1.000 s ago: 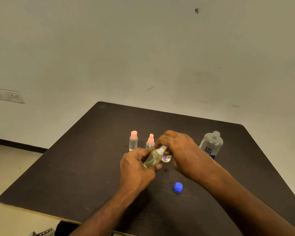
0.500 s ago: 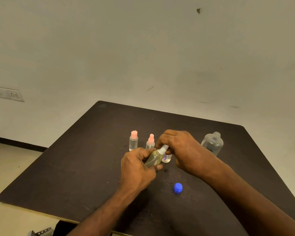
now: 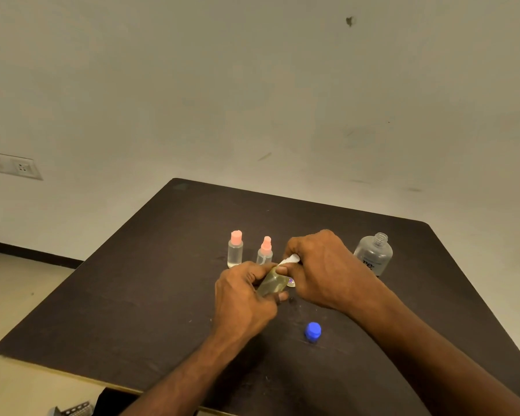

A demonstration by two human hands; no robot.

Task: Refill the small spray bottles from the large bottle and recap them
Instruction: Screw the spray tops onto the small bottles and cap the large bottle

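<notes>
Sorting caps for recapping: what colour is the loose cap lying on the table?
Blue; the loose cap shows clearly in the head view.

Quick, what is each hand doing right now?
Left hand: grips the yellowish spray bottle by its body, tilted.
Right hand: fingers curled round the bottle's white spray top.

Both forearms rise from the bottom edge of the frame and converge just below its centre. The left hand (image 3: pixel 243 298) sits lower and to the left, knuckles up, its fingers curled round a small tilted bottle (image 3: pixel 271 284). The right hand (image 3: pixel 318 265) lies above and to the right, back toward the camera, its fingers bent over and gripping the bottle's white top (image 3: pixel 291 259). The two hands nearly touch.
</notes>
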